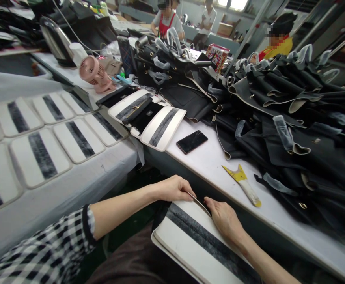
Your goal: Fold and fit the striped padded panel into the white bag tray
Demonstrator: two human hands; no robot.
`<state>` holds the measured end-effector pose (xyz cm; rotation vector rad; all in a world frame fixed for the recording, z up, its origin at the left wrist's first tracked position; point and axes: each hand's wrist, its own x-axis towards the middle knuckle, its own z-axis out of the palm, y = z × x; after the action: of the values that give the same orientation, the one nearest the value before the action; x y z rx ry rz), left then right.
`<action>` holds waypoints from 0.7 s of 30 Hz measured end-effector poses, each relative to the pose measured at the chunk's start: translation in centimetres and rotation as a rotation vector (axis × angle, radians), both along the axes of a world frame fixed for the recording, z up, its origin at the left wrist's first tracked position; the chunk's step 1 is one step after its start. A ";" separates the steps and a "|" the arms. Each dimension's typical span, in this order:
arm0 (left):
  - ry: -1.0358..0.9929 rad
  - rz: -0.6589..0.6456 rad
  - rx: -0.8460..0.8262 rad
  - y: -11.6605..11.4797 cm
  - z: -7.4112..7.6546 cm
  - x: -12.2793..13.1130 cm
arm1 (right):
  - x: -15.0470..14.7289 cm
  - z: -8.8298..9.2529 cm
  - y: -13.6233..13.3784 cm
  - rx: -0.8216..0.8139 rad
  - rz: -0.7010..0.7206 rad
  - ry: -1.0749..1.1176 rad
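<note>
Across my lap lies a white panel with a dark stripe point(190, 232), its far edge between my two hands. My left hand point(176, 189) is closed on that edge at its left corner, fingers bent over it. At the right part of the same edge my right hand point(224, 215) pinches the panel, thumb and fingers pressed together. A thin gap shows along the edge between the hands. Beyond them on the table are a black phone point(192, 142), a yellow scraper-like tool with a whitish wrapped handle point(243, 185), and striped white pieces with a black flap point(163, 126).
Rows of striped white panels point(42, 156) lie on the left table. Black leather bag pieces point(293, 118) pile up on the right. A pink fan point(94, 73) and a steel kettle point(56, 41) stand farther back. Other people point(168, 23) are in the background.
</note>
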<state>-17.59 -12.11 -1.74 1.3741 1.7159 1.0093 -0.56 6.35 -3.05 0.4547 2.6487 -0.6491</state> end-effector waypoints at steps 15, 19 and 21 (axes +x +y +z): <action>0.105 0.020 -0.127 -0.6 0.3 0.0 | -2.4 0.2 -2.3 -0.034 0.058 0.057; 0.154 0.007 -0.091 -0.9 0.2 0.2 | -3.4 0.5 -3.0 -0.038 0.073 0.069; 0.219 0.009 -0.080 -1.0 0.2 0.2 | -3.5 0.6 -2.9 -0.047 0.079 0.069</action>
<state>-17.41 -13.13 -1.51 1.4696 1.9017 0.8099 -4.09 3.44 -2.47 0.3186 2.6944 -0.7130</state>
